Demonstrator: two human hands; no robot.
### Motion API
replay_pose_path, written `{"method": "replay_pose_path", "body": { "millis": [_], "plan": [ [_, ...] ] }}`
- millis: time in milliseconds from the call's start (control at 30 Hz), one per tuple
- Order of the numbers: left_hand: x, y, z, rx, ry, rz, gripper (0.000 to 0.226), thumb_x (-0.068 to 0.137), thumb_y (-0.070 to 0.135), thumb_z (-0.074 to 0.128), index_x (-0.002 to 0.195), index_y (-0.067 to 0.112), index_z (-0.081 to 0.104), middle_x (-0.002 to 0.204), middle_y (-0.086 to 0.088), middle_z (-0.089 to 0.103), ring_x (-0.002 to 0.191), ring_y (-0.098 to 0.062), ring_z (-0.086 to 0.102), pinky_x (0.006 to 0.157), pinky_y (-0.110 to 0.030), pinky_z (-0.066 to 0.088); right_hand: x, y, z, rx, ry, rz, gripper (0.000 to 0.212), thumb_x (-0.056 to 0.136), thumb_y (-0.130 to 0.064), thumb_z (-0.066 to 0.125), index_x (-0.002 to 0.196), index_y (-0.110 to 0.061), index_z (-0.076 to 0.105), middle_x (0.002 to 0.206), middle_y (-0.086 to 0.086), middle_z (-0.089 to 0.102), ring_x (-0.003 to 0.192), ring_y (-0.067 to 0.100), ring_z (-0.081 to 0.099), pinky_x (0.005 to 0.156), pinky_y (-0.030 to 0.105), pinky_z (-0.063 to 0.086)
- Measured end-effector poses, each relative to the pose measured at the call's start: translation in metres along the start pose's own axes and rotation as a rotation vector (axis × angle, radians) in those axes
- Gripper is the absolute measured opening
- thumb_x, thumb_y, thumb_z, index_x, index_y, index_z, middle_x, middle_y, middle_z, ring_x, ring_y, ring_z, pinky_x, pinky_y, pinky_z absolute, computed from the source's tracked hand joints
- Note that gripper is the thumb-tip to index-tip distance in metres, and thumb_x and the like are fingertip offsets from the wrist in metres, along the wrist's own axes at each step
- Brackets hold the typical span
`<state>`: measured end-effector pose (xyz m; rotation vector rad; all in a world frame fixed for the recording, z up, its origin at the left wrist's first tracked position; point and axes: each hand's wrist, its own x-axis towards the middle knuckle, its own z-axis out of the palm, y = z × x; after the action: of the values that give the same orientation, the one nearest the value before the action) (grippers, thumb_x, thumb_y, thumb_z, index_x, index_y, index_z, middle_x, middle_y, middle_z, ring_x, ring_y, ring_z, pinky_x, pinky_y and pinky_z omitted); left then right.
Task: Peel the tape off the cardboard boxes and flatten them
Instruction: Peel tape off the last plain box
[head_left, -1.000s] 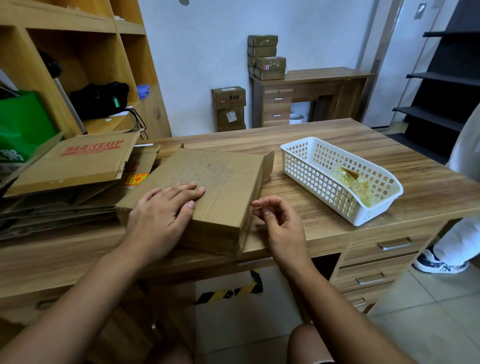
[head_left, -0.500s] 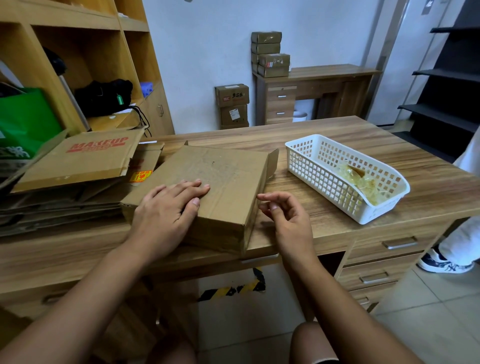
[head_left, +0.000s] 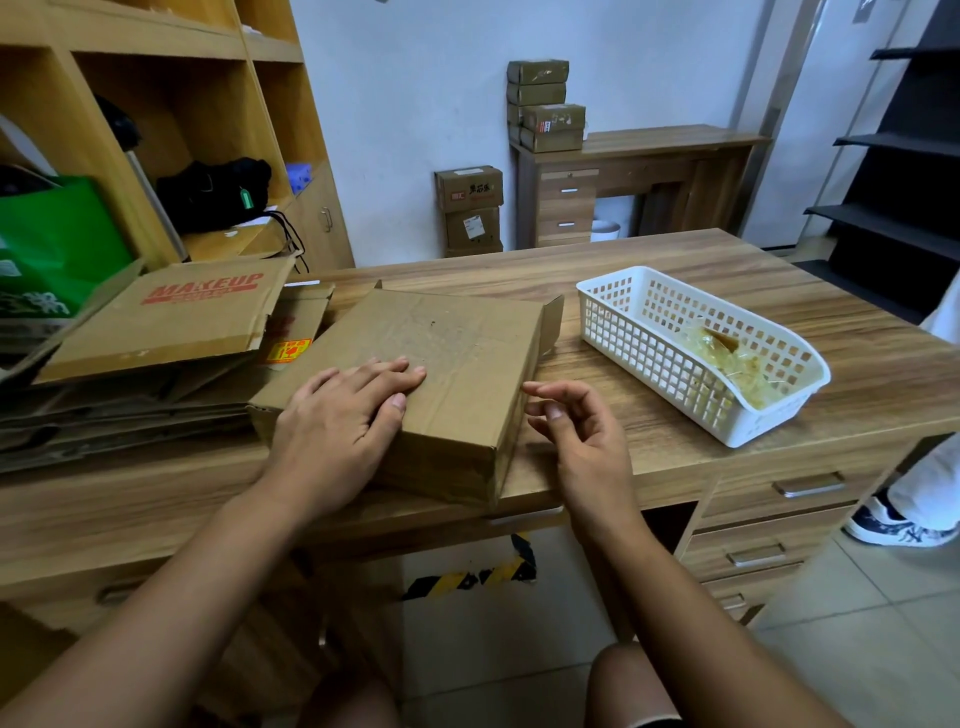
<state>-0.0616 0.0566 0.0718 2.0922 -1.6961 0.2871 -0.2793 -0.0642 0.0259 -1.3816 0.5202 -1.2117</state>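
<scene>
- Head view: cardboard box (head_left: 441, 364) sits at the desk's (head_left: 675, 270) front edge, near corner overhanging slightly.
- Left hand (head_left: 337, 415) lies flat, palm down, on the box top near its front-left corner; fingers extended, gripping nothing.
- Right hand (head_left: 576, 436) is just beside the box's right edge, fingers loosely curled, empty.
- Flattened boxes (head_left: 161, 322) are stacked at the desk's left edge.
- White basket (head_left: 649, 332) holding peeled tape (head_left: 727, 353) sits toward the right edge.

An office storeroom: wooden desks (head_left: 675, 280), shelving (head_left: 171, 104), stacked parcels (head_left: 545, 104) against the wall.
</scene>
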Motion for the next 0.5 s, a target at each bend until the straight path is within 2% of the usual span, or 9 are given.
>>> {"method": "replay_pose_path", "body": {
  "millis": [133, 233, 333, 400, 500],
  "plan": [
    [0.0, 0.0002, 0.0006, -0.004, 0.009, 0.002, 0.053, 0.098, 0.054, 0.018, 0.142, 0.046, 0.046, 0.148, 0.022, 0.045, 0.14, 0.0, 0.035, 0.115, -0.033, 0.021, -0.0013, -0.0005, -0.0007, -0.012, -0.02, 0.053, 0.031, 0.103, 0.004, 0.045, 0.101, -0.019, 0.067, 0.114, 0.003, 0.071, 0.099, 0.017, 0.066, 0.076, 0.029, 0.06],
    [0.0002, 0.0001, 0.0008, -0.005, 0.009, 0.004, 0.052, 0.098, 0.054, 0.018, 0.142, 0.046, 0.046, 0.149, 0.021, 0.045, 0.14, 0.0, 0.034, 0.114, -0.033, 0.021, -0.0002, 0.0001, -0.0014, -0.047, -0.028, 0.059, 0.031, 0.104, 0.003, 0.044, 0.099, -0.018, 0.067, 0.106, 0.003, 0.071, 0.094, 0.015, 0.065, 0.077, 0.031, 0.059],
    [0.0001, -0.0004, 0.0009, -0.002, 0.013, 0.006, 0.052, 0.098, 0.054, 0.018, 0.142, 0.046, 0.046, 0.148, 0.022, 0.045, 0.14, 0.0, 0.034, 0.113, -0.031, 0.02, -0.003, -0.0009, 0.0015, -0.044, -0.034, 0.028, 0.028, 0.103, 0.008, 0.042, 0.098, -0.009, 0.063, 0.092, 0.002, 0.069, 0.085, 0.008, 0.066, 0.071, 0.021, 0.057],
    [0.0001, -0.0007, 0.0012, 0.003, 0.011, 0.01, 0.052, 0.099, 0.054, 0.018, 0.142, 0.046, 0.046, 0.149, 0.022, 0.045, 0.14, 0.001, 0.034, 0.113, -0.03, 0.019, -0.0042, -0.0009, 0.0019, -0.031, -0.016, 0.016, 0.028, 0.103, 0.007, 0.043, 0.1, -0.01, 0.064, 0.098, 0.002, 0.07, 0.089, 0.009, 0.067, 0.073, 0.02, 0.056],
    [0.0006, -0.0015, 0.0011, 0.003, 0.012, 0.01, 0.052, 0.099, 0.054, 0.018, 0.142, 0.047, 0.046, 0.149, 0.022, 0.045, 0.14, 0.001, 0.034, 0.112, -0.028, 0.018, -0.0033, 0.0009, 0.0006, -0.005, -0.003, 0.02, 0.03, 0.104, 0.003, 0.044, 0.103, -0.017, 0.066, 0.112, 0.003, 0.071, 0.098, 0.013, 0.068, 0.076, 0.026, 0.059]
  ]
}}
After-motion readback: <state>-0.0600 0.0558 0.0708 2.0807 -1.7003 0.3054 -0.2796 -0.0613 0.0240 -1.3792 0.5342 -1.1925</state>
